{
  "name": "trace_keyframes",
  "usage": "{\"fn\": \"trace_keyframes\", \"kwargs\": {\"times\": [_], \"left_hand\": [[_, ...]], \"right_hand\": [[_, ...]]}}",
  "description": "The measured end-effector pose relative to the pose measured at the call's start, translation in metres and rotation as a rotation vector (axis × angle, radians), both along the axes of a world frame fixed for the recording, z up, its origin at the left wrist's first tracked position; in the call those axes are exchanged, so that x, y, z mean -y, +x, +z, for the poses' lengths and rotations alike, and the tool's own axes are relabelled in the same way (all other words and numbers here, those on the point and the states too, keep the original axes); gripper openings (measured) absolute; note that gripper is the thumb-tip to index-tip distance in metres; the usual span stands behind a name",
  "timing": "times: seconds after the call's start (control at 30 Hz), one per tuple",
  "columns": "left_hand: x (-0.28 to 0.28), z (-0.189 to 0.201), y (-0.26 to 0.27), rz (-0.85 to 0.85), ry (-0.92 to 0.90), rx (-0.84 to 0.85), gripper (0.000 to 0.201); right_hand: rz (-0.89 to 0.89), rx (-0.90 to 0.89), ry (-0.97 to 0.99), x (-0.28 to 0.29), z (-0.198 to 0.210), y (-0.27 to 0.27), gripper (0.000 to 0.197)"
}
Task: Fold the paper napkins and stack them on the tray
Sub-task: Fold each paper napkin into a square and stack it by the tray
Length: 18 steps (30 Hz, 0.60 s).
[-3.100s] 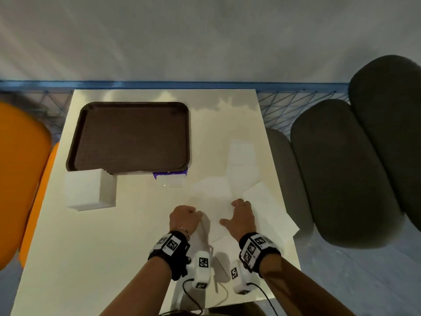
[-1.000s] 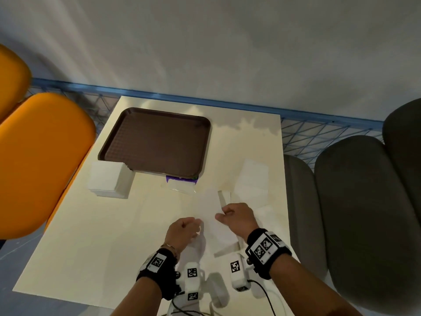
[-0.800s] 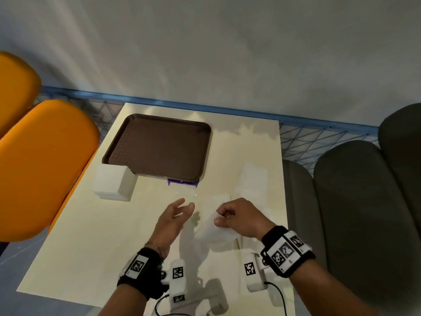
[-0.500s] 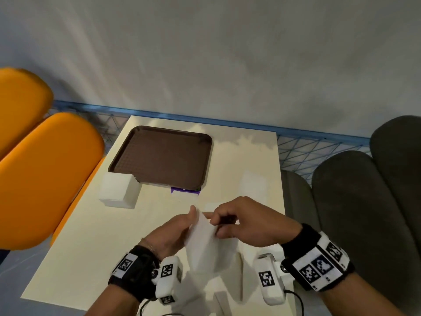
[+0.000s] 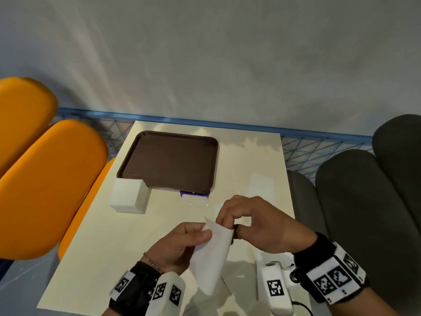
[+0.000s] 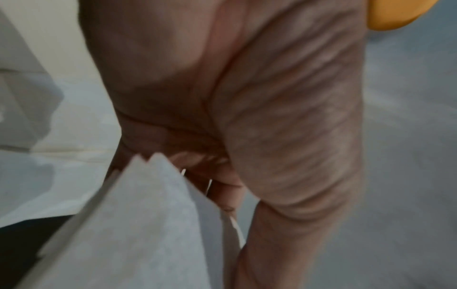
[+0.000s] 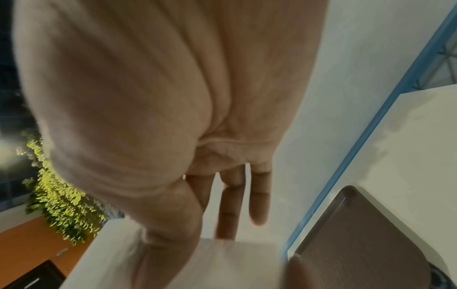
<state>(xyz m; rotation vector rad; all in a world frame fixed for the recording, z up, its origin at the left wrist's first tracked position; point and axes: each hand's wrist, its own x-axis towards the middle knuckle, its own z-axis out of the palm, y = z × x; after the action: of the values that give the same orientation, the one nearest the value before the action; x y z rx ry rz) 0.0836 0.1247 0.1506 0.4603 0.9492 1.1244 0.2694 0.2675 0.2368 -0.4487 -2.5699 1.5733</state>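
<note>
I hold one napkin [image 5: 213, 254] above the near edge of the worktop [image 5: 127, 242], clear of its surface. My left hand [image 5: 180, 245] pinches its upper left corner between thumb and fingers; my right hand [image 5: 255, 226] pinches the upper right edge, its fingers curled over the paper. Both grips are narrow and closed on the napkin. It hangs as a long folded strip, lower end loose. The left wrist view is blurred, so I cannot confirm how many layers sit under the thumb.

The tray [image 5: 136, 153] lies at the far left of the worktop, bare of napkins. A stack of napkins [image 5: 127, 197] sits against its near left corner; loose napkins [image 5: 259, 185] lie to the right.

To fold well, I judge that corners should meet squarely before creasing, with light tension only, since thin paper tears and skews easily.
</note>
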Motion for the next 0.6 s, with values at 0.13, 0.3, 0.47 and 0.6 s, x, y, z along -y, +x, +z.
{"fn": "trace_keyframes", "kwargs": {"times": [0.13, 0.3, 0.47, 0.6], "left_hand": [[0.001, 0.01, -0.015, 0.069, -0.01, -0.051, 0.054], [0.002, 0.031, -0.036, 0.219, 0.036, -0.293, 0.027], [0.009, 0.048, -0.05, 0.338, 0.152, -0.597, 0.02], [0.017, 0.053, -0.053, 0.365, 0.204, -0.709, 0.021]], "right_hand": [[-0.037, -0.038, 0.037, 0.003, 0.003, -0.007, 0.042], [-0.1, 0.147, 0.234, 0.005, 0.005, -0.007, 0.027], [-0.215, 0.122, 0.01, 0.02, 0.01, -0.026, 0.042], [-0.496, -0.028, -0.044, 0.035, -0.003, -0.053, 0.007]]}}
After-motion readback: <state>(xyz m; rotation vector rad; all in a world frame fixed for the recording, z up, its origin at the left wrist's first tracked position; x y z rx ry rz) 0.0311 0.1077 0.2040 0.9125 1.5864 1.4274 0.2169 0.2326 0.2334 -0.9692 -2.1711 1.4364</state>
